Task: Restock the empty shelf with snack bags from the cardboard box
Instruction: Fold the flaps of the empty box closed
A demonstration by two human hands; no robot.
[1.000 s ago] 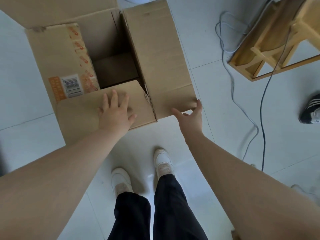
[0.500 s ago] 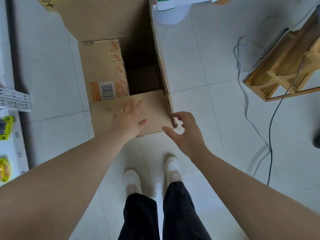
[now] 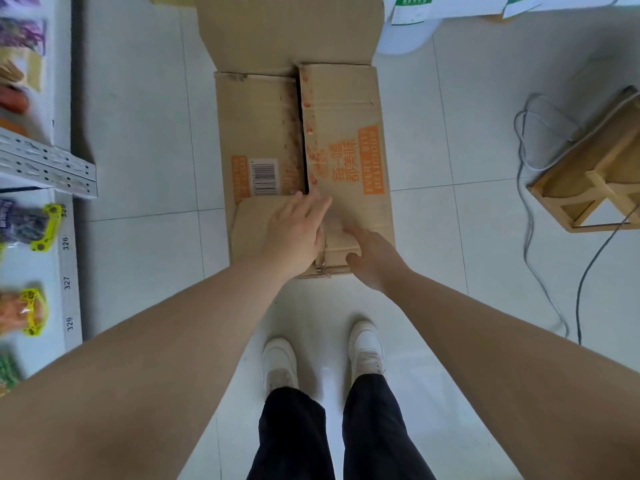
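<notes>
Pressing both palms on the cardboard box (image 3: 263,133): your left hand (image 3: 294,233) lies flat on the near flap, fingers straight and close together. Your right hand (image 3: 372,258) lies flat on the orange-printed right flap, fingers straight, thumb spread. Neither grips anything. Box is plain brown corrugated board, rectangular, on glossy white floor tiles (image 3: 138,133) just ahead of your shoes (image 3: 280,362). Flaps are folded over the top with a thin dark slit between them, so contents are hidden. Shelf (image 3: 71,271) at your left carries snack bags (image 3: 24,226), blurred.
</notes>
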